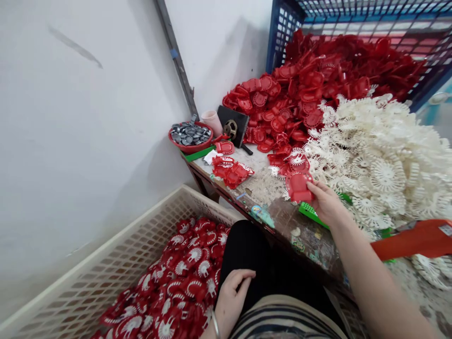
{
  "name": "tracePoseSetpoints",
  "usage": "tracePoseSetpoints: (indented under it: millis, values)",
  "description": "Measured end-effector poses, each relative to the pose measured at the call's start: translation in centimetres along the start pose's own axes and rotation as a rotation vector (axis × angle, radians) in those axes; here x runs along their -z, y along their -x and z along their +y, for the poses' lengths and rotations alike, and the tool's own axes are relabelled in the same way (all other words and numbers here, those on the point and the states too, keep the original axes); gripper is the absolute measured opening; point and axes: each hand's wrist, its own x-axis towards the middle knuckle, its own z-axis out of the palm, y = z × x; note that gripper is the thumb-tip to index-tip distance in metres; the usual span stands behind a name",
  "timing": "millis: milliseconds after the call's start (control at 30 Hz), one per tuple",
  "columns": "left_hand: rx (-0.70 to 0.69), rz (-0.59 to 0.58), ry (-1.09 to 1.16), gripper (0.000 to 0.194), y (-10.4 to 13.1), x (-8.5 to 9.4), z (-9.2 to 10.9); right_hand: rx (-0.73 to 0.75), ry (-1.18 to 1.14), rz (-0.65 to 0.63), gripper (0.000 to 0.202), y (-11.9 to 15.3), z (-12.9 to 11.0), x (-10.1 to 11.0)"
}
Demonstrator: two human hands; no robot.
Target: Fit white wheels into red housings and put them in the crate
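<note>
My right hand [326, 202] is closed on a red plastic part [299, 186], thumb on top, just above the worktable. Under and behind that part lie more red parts and a few white toothed plastic discs [298, 160]. A green plastic strip [314, 215] lies below my right hand. Nothing shows in my left hand [236, 288], which rests on my black-trousered thigh with its fingers lying loosely out. Beside it stands a cream crate [106, 268] filled with red parts fitted with white discs [195, 254].
A large pile of red parts [310, 89] spills from a blue crate [286, 35]. White discs [391, 155] are heaped at the right, by an orange-red tool or handle [413, 240]. A red bowl of grey pieces [190, 134] and a pink cup [212, 121] stand near the wall.
</note>
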Motion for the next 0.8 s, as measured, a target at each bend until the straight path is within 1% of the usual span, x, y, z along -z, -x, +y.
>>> tracePoseSetpoints:
  millis: [67,100,133,167,200,267,300,367,433,500,567,633,700,733,800]
  values:
    - [0.097,-0.022,0.151,0.027,-0.1,-0.4,1.5,-0.011,0.019,-0.056,0.038,3.0,0.4,-0.3]
    - [0.118,-0.042,0.244,0.035,-0.2,-0.8,2.3,-0.009,0.044,-0.096,0.033,4.7,0.8,-0.5]
    - [0.111,-0.069,0.334,0.044,-0.3,-1.2,3.2,0.006,0.081,-0.140,0.028,6.4,1.3,-0.9]
    - [0.080,-0.101,0.417,0.053,-0.4,-1.7,4.1,0.046,0.143,-0.199,0.023,8.0,1.9,-1.2]
    - [0.043,-0.135,0.484,0.061,-0.5,-2.2,4.8,0.124,0.250,-0.275,0.019,9.5,2.6,-1.6]
    - [0.025,-0.174,0.532,0.073,-0.8,-3.1,5.8,0.252,0.419,-0.424,0.020,12.0,4.1,-2.3]
    - [0.050,-0.173,0.525,0.074,-0.8,-3.5,6.1,0.295,0.471,-0.487,0.024,12.9,4.9,-2.5]
    - [0.143,-0.130,0.517,0.067,-0.8,-4.2,6.2,0.327,0.487,-0.561,0.030,14.2,6.1,-2.7]
    - [0.249,-0.084,0.582,0.055,-0.6,-4.7,6.1,0.324,0.449,-0.596,0.028,14.7,6.7,-2.4]
    - [0.345,-0.055,0.663,0.046,-0.5,-5.1,6.5,0.292,0.393,-0.615,0.024,14.9,6.6,-1.4]
    - [0.405,-0.046,0.692,0.040,-0.6,-5.4,7.2,0.245,0.359,-0.590,0.022,15.1,5.8,0.1]
    - [0.425,-0.049,0.689,0.039,-0.7,-5.7,8.0,0.204,0.367,-0.482,0.023,15.6,4.7,2.3]
    - [0.460,-0.067,0.682,0.045,-0.6,-5.9,8.7,0.175,0.410,-0.326,0.027,16.5,3.6,5.3]
    - [0.484,-0.076,0.679,0.049,-0.5,-5.9,8.9,0.162,0.442,-0.245,0.031,17.0,3.2,7.1]
    - [0.529,-0.097,0.672,0.055,-0.3,-6.0,8.8,0.112,0.486,-0.028,0.037,17.8,2.8,11.2]
